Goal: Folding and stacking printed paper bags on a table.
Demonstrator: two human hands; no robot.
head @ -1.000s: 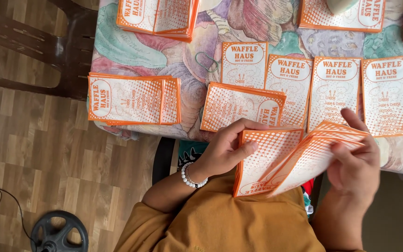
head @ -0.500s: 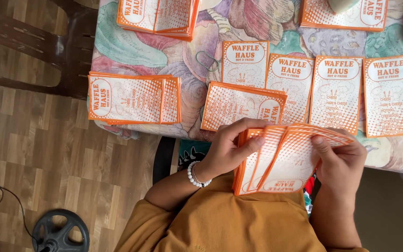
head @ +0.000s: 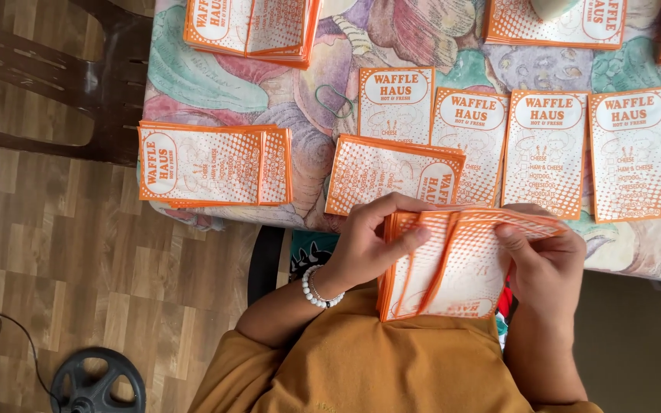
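My left hand (head: pixel 372 241), with a white bead bracelet on the wrist, grips the left edge of a stack of orange-and-white paper bags (head: pixel 453 264) held over my lap. My right hand (head: pixel 545 264) holds the stack's right side, thumb on the top bag, which is bent upward. Just beyond my hands, a small stack of the same bags (head: pixel 392 174) lies on the table near its edge. Three single bags (head: pixel 472 138) lie side by side to its right, and one more behind it.
The table has a floral cloth (head: pixel 330 92). Further bag stacks lie at the left edge (head: pixel 212 164), back left (head: pixel 250 27) and back right (head: pixel 556 23). A dark wooden chair (head: pixel 55 84) stands left of the table. A black wheel-shaped object (head: pixel 97 382) and a cable lie on the wood floor.
My right hand has moved left, bringing the fanned-out bags back together onto the stack. The left hand has stayed on the stack's left edge.
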